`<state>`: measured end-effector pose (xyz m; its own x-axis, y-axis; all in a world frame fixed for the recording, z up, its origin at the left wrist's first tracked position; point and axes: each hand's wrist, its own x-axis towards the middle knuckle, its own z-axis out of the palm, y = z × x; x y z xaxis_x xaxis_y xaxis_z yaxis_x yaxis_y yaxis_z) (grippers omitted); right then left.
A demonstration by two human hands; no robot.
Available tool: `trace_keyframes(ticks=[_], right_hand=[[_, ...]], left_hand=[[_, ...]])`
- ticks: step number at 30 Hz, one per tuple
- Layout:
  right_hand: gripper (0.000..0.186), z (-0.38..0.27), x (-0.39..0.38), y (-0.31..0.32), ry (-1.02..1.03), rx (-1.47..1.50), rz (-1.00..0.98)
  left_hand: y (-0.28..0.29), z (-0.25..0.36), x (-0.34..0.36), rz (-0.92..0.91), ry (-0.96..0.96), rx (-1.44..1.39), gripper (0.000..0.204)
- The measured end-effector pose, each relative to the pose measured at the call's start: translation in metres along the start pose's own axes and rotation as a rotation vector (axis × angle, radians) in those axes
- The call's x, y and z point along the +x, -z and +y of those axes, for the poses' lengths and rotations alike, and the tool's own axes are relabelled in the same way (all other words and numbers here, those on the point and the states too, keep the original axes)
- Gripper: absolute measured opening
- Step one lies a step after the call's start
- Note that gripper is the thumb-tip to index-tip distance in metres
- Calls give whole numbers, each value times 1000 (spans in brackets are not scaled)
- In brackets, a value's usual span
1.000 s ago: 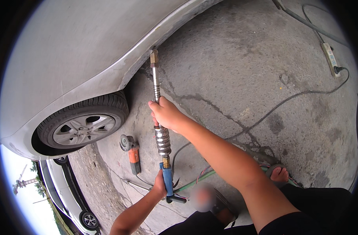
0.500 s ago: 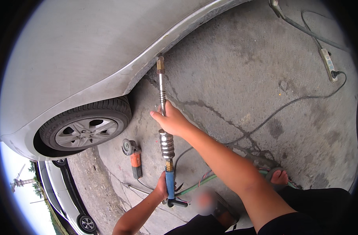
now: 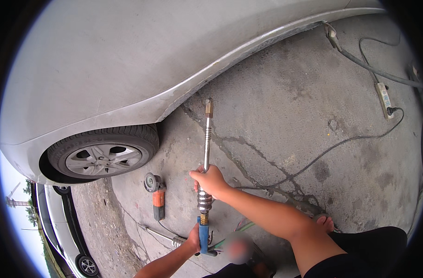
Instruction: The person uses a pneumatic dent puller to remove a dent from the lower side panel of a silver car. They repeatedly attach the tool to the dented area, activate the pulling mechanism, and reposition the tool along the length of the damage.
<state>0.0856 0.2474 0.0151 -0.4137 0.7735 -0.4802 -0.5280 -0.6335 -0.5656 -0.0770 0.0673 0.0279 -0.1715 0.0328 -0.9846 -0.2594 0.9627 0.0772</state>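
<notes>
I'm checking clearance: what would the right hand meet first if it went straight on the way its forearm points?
Beyond the metal tool it grips, the right hand would probably meet the nearest tyre, though depth is unclear.

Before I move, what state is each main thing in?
Long metal tool: held, tip apart from silver car.
Left grip: closed around blue handle.
Right grip: closed around the tool's middle.
Angle grinder: lying on the ground, unheld.
Power strip: on the ground, plug inserted.

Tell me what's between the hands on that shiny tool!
Between the right hand and the left hand, the head view shows a ribbed silver part, then a brass-coloured piece and the top of the blue handle.
</notes>
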Motion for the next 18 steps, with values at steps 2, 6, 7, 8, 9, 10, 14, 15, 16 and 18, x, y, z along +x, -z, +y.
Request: trace_keyframes(ticks=[2,6,7,8,9,10,14,15,16,18], right_hand=[[19,6,-5,17,-13,93,46],[19,-5,3,40,46,92,91],[17,-3,6,42,45,64,106],[17,-4,8,32,54,77,114],[17,0,5,17,62,98,102],[17,3,6,3,57,112,81],[16,-14,-24,-20,-10,165,-37],[15,-24,-32,-15,-51,121,12],[14,-29,-33,-3,-50,63,-42],[23,-55,-40,27,-58,-103,-87]], left_hand=[[-5,-19,4,-70,50,-71,45],[-13,-7,15,3,-42,1,46],[-5,-14,22,25,-17,18,46],[1,-8,31,41,-53,6,47],[7,-5,34,43,-90,48,46],[14,-5,40,51,-124,75,46],[54,-15,-11,186,-342,282,75],[30,1,-36,304,-343,331,80],[29,2,-41,257,-441,303,80],[8,8,-17,263,-502,309,84]])
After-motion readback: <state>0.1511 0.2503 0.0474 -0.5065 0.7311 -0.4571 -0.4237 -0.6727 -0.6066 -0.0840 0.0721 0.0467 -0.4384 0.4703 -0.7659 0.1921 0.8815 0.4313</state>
